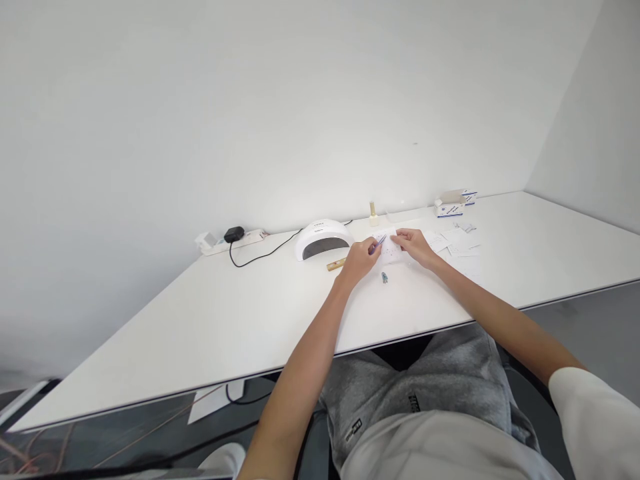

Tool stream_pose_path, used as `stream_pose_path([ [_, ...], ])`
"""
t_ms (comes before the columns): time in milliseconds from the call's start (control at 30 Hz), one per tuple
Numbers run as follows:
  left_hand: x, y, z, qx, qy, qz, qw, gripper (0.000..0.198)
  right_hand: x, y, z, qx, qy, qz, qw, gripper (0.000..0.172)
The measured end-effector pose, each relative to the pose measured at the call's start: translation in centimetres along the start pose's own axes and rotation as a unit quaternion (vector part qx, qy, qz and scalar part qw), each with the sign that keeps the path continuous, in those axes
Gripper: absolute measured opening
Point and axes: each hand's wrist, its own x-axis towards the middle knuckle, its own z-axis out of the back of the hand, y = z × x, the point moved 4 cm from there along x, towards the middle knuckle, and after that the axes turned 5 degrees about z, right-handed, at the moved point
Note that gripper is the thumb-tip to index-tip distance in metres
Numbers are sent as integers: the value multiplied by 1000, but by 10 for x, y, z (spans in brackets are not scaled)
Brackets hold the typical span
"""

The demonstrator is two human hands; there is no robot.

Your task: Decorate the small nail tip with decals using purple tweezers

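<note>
My left hand (361,260) is closed around slim blue-purple tweezers (378,245), whose tip points at a small white sheet (392,255) dotted with tiny dark marks. At the sheet's upper right edge, my right hand (413,244) pinches it between thumb and fingers. A small teal patterned piece (385,277) lies on the table just in front of the sheet. Beside my left wrist rests a gold-coloured bar (336,265), partly covered by the hand. Too fine to make out is whether anything sits in the tweezers' tip.
A white nail lamp (325,233) stands left of my hands, its cord running to a power strip (257,235) with a black adapter (234,234). Behind is a gold-capped bottle (373,215). Loose papers (457,243) and small boxes (450,205) lie to the right on the white table (240,320).
</note>
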Motion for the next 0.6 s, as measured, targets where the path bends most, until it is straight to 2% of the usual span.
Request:
stream_pose_path([
  [600,-1,-3,0,-6,11,5,1000,20,0,1,1,-6,-8,14,1000,32],
])
